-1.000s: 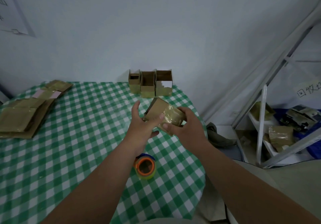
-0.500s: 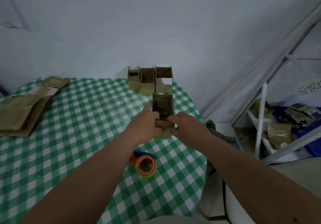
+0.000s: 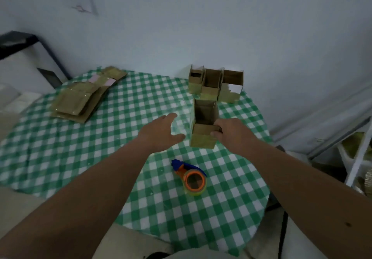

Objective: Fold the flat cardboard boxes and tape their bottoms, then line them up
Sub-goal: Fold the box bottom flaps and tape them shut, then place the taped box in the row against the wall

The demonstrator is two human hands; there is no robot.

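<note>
A folded brown cardboard box (image 3: pixel 203 136) stands upright, open top up, on the green checked table (image 3: pixel 120 130), just in front of a row of three finished boxes (image 3: pixel 216 85) by the wall. My right hand (image 3: pixel 229 133) grips the box's near right corner, fingers curled over its rim. My left hand (image 3: pixel 161 132) hovers to the left of the box, fingers loose, touching nothing. A stack of flat cardboard boxes (image 3: pixel 80 97) lies at the table's far left. An orange and blue tape dispenser (image 3: pixel 192 178) lies near me.
The wall stands right behind the box row. A white metal rack (image 3: pixel 358 158) with cardboard scraps is to the right of the table. A dark frame (image 3: pixel 30 45) is at the far left.
The box went from tilted in both hands to standing on the table in front of the row. My left hand has let go and drawn away to the left.
</note>
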